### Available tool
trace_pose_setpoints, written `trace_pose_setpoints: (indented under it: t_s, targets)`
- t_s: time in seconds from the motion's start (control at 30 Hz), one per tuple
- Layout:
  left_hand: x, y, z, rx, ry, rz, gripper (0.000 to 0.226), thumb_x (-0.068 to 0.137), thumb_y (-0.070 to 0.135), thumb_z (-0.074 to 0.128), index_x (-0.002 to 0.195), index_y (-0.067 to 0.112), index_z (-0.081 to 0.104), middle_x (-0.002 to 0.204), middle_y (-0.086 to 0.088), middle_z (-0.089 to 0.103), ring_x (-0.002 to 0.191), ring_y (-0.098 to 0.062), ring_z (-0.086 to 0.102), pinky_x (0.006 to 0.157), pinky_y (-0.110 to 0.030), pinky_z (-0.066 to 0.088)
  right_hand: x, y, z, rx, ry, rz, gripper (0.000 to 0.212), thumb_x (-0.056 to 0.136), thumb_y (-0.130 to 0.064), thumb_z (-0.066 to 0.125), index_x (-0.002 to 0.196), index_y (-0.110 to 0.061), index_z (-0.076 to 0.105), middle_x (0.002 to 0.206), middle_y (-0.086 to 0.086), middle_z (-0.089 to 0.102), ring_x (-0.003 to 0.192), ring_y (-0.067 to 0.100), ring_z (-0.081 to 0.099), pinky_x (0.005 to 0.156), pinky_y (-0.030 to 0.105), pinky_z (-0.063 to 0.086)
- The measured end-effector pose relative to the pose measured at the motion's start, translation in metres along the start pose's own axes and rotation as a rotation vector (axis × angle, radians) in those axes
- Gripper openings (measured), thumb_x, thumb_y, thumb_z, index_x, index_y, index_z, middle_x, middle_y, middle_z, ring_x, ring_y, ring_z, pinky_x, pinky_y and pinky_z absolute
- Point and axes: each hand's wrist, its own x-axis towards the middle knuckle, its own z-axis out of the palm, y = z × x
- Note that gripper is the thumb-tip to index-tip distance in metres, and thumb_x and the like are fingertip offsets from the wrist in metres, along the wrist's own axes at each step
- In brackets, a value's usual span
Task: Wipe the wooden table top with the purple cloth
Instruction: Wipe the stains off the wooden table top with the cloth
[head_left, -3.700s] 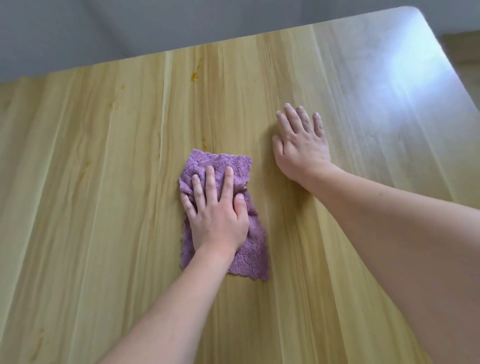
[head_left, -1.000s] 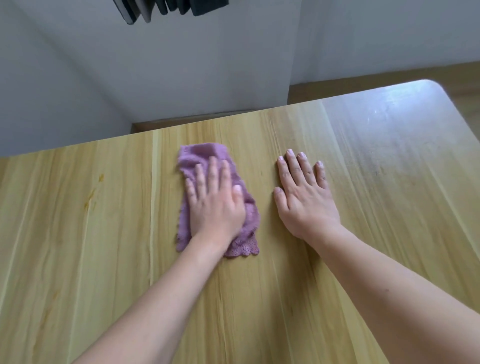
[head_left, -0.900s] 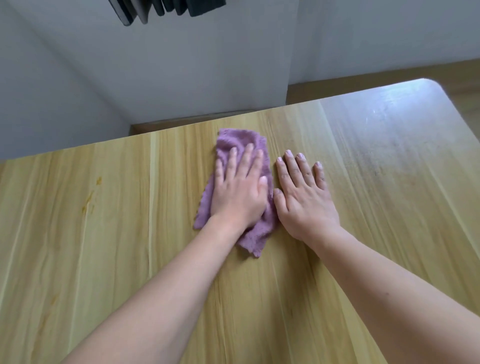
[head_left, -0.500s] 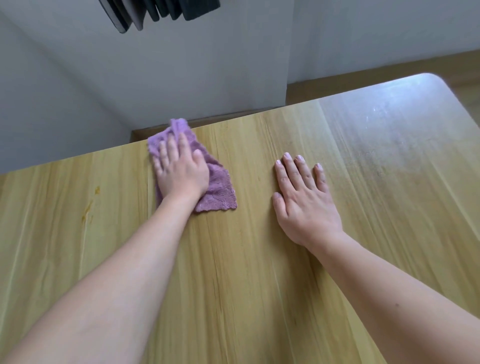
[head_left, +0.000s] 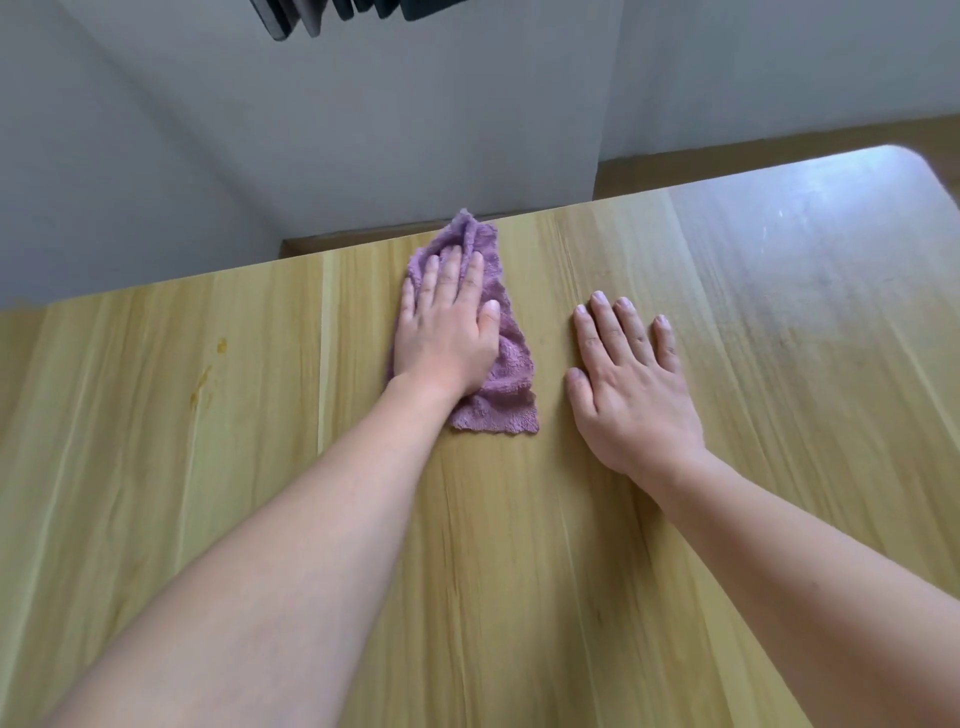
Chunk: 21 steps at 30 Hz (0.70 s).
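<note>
Purple cloth (head_left: 506, 387) bunched on the wooden table top (head_left: 519, 571), far tip poking just over the back edge, pinned flat under left hand (head_left: 447, 335) with fingers straight and pressing down. Right hand (head_left: 631, 387) released, spread palm-down on bare wood just beside the cloth, apart from it, grasping nothing. Yellowish stains (head_left: 208, 374) on the boards well to the left.

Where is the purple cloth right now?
The cloth lies at the table's far edge, centre-left in the head view, under the flat left hand and apart from the right hand.
</note>
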Motion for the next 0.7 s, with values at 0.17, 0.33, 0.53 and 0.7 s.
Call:
trace_pose_setpoints:
  t_s: [0.17,0.33,0.53,0.7]
  targets:
    - [-0.046,-0.035,0.003,-0.027,0.071,-0.297,0.063,0.103,0.043,0.022,0.159,0.019,0.005,0.167,-0.004,0.000,0.153,-0.024,-0.004,0.123,-0.045,-0.005,0.000,0.000,0.000,-0.005,-0.008,-0.004,0.063,0.097,-0.040,0.015,0.156,-0.021,0.004,0.163,-0.003,-0.004,0.149,0.016,-0.011,0.120,0.045,-0.006]
    - [-0.070,-0.023,0.011,0.025,0.049,-0.158,0.067,0.099,0.048,0.017,0.159,0.022,0.004,0.167,0.000,-0.002,0.153,-0.024,-0.007,0.122,-0.046,-0.008,0.000,0.001,0.000,-0.024,-0.014,0.001,0.063,0.097,-0.041,0.016,0.156,-0.022,0.003,0.163,-0.003,-0.004,0.149,0.015,-0.011,0.120,0.045,-0.006]
    - [-0.042,-0.024,0.000,0.089,-0.062,0.277,0.059,0.102,0.045,0.023,0.157,0.037,0.005,0.167,0.007,-0.002,0.153,-0.022,-0.008,0.122,-0.048,-0.010,0.001,-0.003,0.002,-0.022,0.004,0.020,0.064,0.095,-0.042,0.019,0.155,-0.023,0.010,0.163,-0.004,0.003,0.149,0.015,-0.004,0.120,0.041,-0.006]
    - [-0.007,-0.022,-0.002,0.015,-0.038,0.177,0.061,0.101,0.047,0.023,0.158,0.032,0.005,0.167,0.005,-0.003,0.153,-0.018,-0.007,0.123,-0.045,-0.007,0.003,-0.003,0.001,-0.063,-0.008,0.043,0.066,0.093,-0.046,0.013,0.156,-0.025,0.005,0.163,-0.004,0.000,0.149,0.015,-0.007,0.120,0.040,-0.008]
